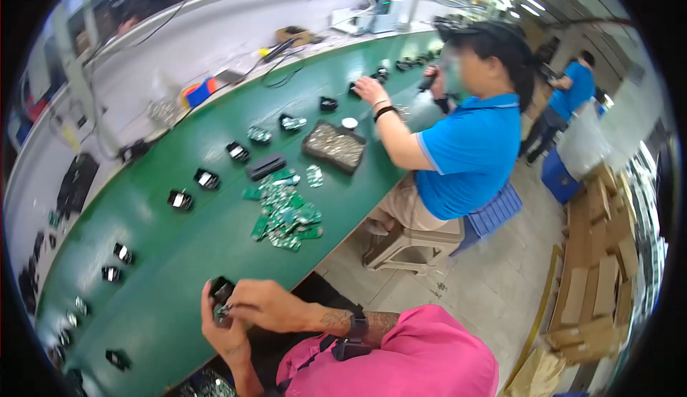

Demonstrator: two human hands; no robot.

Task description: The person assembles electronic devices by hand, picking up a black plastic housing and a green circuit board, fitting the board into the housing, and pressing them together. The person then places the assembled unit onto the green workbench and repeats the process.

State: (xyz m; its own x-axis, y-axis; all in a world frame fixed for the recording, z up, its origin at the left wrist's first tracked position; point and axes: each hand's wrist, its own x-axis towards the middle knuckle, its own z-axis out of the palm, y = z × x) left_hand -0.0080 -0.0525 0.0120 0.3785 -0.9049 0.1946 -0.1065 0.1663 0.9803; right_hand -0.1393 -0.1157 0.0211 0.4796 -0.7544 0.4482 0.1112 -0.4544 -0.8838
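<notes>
- Green conveyor bench (179, 254) curves away, carrying a spaced row of small black housings (179, 199).
- Left hand (223, 325) cups a black housing (220, 289) with a green circuit board (222, 313) at the bench's near edge.
- Right hand (266, 304) curls over it, fingers pinching the board.
- Loose pile of green circuit boards (285, 214) lies further up the bench.
- Co-worker in a blue shirt (469, 150) sits beyond, beside a dark parts tray (333, 146).
</notes>
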